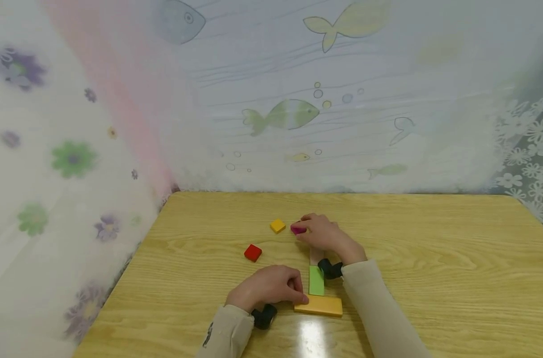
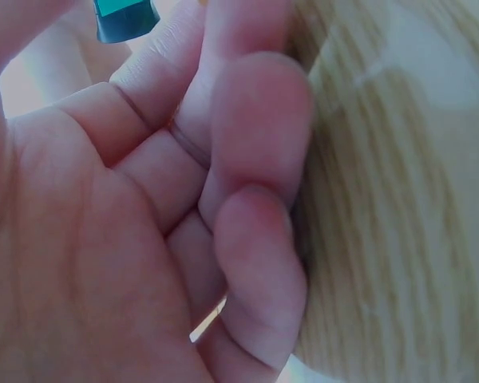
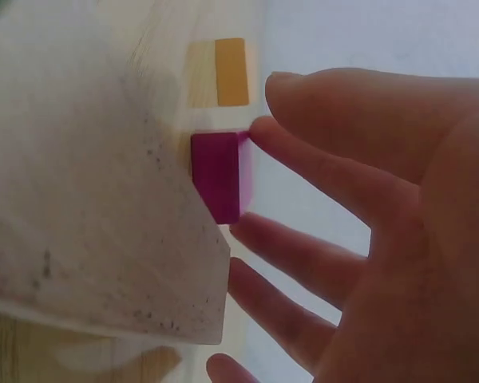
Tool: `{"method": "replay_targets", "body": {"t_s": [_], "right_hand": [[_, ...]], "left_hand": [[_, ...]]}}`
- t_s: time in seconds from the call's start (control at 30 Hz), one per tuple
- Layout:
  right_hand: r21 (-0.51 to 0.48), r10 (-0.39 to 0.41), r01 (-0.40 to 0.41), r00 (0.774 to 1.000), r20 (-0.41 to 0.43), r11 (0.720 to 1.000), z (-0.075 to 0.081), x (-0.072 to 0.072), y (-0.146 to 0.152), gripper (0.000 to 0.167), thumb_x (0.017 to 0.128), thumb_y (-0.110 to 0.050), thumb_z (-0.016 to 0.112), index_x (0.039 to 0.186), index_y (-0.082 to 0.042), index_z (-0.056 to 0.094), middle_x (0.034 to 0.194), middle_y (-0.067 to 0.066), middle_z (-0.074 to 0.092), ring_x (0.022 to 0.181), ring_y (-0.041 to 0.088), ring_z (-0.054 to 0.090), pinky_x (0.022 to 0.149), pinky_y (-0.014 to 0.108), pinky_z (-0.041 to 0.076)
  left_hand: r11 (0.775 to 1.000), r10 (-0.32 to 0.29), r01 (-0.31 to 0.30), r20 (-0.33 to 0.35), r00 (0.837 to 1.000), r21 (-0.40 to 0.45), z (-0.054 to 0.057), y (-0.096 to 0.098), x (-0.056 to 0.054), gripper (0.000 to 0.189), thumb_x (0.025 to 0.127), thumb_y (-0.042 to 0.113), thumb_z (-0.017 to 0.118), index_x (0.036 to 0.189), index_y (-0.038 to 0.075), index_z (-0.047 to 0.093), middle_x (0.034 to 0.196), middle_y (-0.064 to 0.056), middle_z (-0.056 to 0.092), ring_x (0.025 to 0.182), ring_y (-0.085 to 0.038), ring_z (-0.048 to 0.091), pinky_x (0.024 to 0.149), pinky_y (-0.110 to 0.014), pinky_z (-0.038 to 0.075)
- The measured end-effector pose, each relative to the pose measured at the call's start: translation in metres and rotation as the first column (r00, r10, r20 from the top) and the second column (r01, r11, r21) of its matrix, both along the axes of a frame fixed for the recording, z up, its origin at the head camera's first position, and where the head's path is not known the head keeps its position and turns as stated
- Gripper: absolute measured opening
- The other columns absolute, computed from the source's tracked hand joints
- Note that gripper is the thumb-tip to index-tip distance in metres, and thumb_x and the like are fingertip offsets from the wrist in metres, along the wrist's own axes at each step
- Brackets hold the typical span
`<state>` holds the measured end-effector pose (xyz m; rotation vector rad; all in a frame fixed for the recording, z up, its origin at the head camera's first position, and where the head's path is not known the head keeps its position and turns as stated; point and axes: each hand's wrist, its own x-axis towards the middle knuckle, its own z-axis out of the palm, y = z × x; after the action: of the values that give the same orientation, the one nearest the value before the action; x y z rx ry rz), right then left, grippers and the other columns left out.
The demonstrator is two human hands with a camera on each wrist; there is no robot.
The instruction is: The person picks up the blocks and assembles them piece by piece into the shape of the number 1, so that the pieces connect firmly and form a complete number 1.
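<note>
My left hand (image 1: 273, 287) is at the left end of a long orange block (image 1: 322, 306), its fingers curled and a fingertip on the block's top. The left wrist view shows the curled fingers (image 2: 259, 128) and a green block end (image 2: 126, 22). A light green block (image 1: 316, 281) lies behind the orange one, with a pale block (image 1: 316, 256) beyond it, partly covered by my right hand (image 1: 325, 233). That hand's fairly straight fingers touch a purple block (image 3: 215, 177); the thumb is apart from it. The speckled pale block (image 3: 128, 215) looms close in the right wrist view.
To the left of the purple block lies a small yellow block (image 1: 277, 226). A red block (image 1: 253, 253) sits nearer, beyond the left hand. All rest on a wooden table (image 1: 432, 233), with a patterned wall covering (image 1: 271, 64) behind.
</note>
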<state>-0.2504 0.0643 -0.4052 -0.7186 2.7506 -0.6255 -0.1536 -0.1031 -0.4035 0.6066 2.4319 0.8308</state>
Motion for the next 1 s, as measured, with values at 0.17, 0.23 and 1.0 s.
{"method": "replay_targets", "body": {"t_s": [0.17,0.23,1.0], "right_hand": [[0.004,0.028,-0.028,1.000,0.001,1.000,0.000,0.001,-0.002,0.035,0.090,-0.032,0.051,0.124,-0.024,0.054,0.133,0.008,0.040,0.118,0.036,0.034,0.086,0.059,0.026],[0.013,0.028,-0.028,1.000,-0.001,1.000,0.000,0.000,-0.002,0.036,0.090,-0.032,0.050,0.125,-0.023,0.053,0.134,0.008,0.039,0.118,0.036,0.034,0.087,0.059,0.025],[-0.014,0.035,-0.035,0.997,0.063,0.999,-0.003,-0.007,0.008,0.045,0.096,-0.032,0.039,0.135,-0.010,0.039,0.142,0.013,0.029,0.132,0.035,0.013,0.098,0.055,0.018]], "left_hand": [[1.000,-0.005,0.005,-0.003,1.000,0.005,0.000,-0.001,0.000,0.017,0.077,0.040,0.067,0.073,0.025,0.060,0.065,0.010,0.057,0.057,-0.007,0.048,0.054,-0.023,0.038],[1.000,-0.003,0.003,-0.002,1.000,-0.001,0.000,-0.001,0.000,0.017,0.076,0.040,0.067,0.073,0.025,0.059,0.065,0.011,0.057,0.057,-0.007,0.048,0.055,-0.023,0.038],[1.000,-0.001,0.001,-0.015,1.000,-0.021,0.001,-0.001,-0.001,0.019,0.076,0.043,0.067,0.072,0.026,0.059,0.065,0.011,0.056,0.056,-0.006,0.047,0.054,-0.023,0.037]]}}
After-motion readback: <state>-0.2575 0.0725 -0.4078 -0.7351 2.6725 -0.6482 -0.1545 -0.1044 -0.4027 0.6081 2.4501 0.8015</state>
